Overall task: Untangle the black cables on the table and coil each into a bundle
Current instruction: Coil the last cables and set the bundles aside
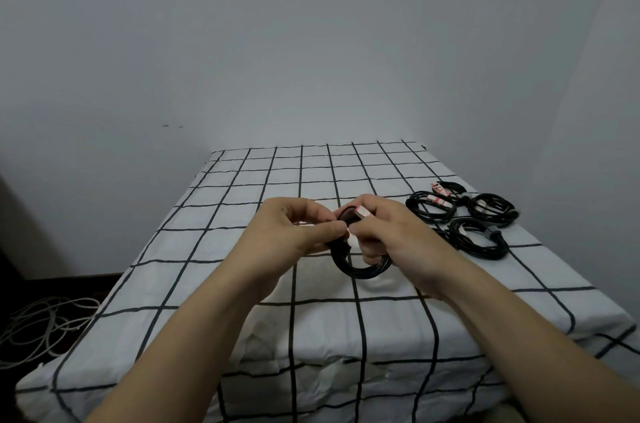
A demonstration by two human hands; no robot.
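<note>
**Coil held over mid-table; sprung loops and a crowded right edge are the risks**

The near edge of the table (242, 346) is draped in a checked cloth, and bare cloth lies between that edge and the hands. Above the table's middle a black cable coil (360, 270) is held just off the cloth. The left hand (298, 228) is curled, its thumb and forefinger pinching at the coil's top. The right hand (391, 235) is wrapped round the coil at about two o'clock on the loop, with its lower fingers passed through it. A white tag (364, 211) with red print shows at twelve o'clock above the pinch. Whether a cable end or a tie is pinched cannot be told.

If either grip were loosened before the end is secured, the loops could spring apart and tangle.

Farther off, at two o'clock from the coil, what look like four finished bundles (491, 209) are clustered close to the table's right edge. A bundle set down carelessly there could push one off. Open cloth is left from nine to twelve o'clock, up to the far edge against the wall. Pale cables (41, 322) lie on the floor at eight o'clock.
</note>
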